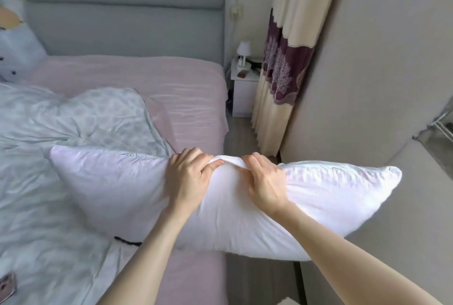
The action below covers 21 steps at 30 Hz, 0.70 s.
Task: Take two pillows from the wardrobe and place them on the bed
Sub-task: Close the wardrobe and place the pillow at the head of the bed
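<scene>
Head view: I see the crumpled pale blue-green patterned duvet (61, 133) spread on the pink-sheeted bed (191, 98). Over the bed's right edge I hold a plump white fabric pillow (220, 206), partly above the duvet. My left hand (188, 177) and right hand (264, 182) both grip its bunched top edge, close together. Right of the bed stands the beige wardrobe panel (380, 84).

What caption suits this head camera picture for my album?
Left hand and right hand grip a white pillow over the pink-sheeted bed.
</scene>
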Available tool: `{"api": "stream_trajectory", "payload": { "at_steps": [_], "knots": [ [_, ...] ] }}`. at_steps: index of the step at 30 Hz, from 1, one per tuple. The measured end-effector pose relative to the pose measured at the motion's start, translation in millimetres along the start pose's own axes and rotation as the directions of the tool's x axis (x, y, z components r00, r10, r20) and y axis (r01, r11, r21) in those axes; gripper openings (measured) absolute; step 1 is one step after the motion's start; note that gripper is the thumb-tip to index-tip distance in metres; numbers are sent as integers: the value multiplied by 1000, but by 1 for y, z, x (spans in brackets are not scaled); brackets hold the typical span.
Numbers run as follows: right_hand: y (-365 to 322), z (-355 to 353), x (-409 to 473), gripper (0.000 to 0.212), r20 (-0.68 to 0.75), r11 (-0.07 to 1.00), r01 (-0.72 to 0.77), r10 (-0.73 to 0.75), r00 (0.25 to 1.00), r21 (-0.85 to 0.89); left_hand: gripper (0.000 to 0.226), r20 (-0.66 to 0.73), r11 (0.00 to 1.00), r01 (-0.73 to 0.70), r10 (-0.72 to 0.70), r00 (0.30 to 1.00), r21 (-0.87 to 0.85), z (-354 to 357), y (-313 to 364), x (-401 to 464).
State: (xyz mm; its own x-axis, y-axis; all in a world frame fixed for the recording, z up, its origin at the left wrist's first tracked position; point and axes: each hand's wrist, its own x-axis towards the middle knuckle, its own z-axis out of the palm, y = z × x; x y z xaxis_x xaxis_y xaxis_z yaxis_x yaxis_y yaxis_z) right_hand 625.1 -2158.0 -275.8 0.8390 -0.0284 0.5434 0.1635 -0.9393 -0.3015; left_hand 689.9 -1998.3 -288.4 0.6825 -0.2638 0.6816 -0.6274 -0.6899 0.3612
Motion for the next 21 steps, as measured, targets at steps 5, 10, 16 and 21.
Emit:
{"api": "stream_trajectory", "payload": {
  "at_steps": [5,10,16,21],
  "knots": [
    [58,40,92,20,-44,998,33,-31,999,54,31,-24,997,46,-44,999,56,59,-27,82],
    [133,97,186,16,-66,993,73,-67,996,95,30,-35,991,61,-57,998,121,138,-62,167],
    [206,159,306,6,-65,975,124,-114,991,185,24,-63,976,179,-172,983,122,221,-111,267],
    [234,211,401,22,-156,953,205,-173,973,221,19,-98,953,224,-208,973,203,265,-165,336]
  ]
}}
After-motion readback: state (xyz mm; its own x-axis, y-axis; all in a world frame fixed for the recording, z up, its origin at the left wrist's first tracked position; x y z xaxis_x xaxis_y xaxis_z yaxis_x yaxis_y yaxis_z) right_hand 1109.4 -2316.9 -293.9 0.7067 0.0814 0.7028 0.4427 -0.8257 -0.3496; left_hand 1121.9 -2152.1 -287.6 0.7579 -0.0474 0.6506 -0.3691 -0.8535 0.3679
